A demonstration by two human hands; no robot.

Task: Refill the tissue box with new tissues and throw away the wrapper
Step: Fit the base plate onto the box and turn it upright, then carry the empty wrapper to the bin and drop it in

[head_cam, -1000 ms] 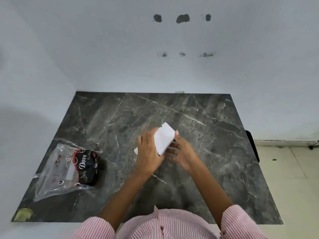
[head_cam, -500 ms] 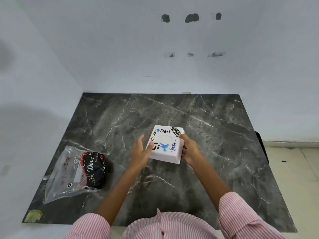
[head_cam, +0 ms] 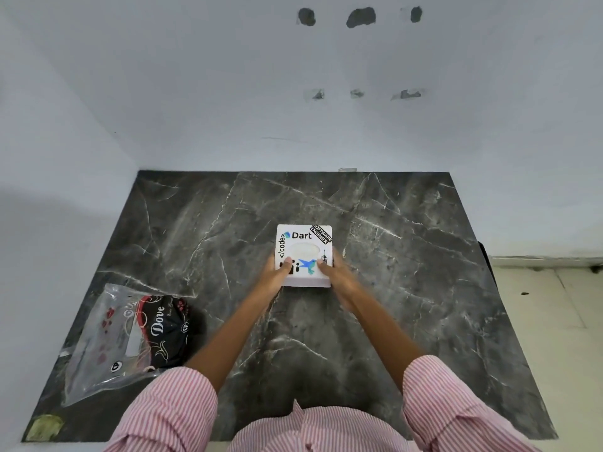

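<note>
Tissue box (head_cam: 304, 254) now flat on marble counter (head_cam: 208, 230), sticker side up w/ oval slot showing; 1 s ago was tilted in air, plain side up. Left hand (head_cam: 276, 271) + right hand (head_cam: 332, 269) clasp its near corners, thumbs on top. Looks refilled. Wrapper (head_cam: 127, 337) lies well apart at left, prob next for bin.
</note>
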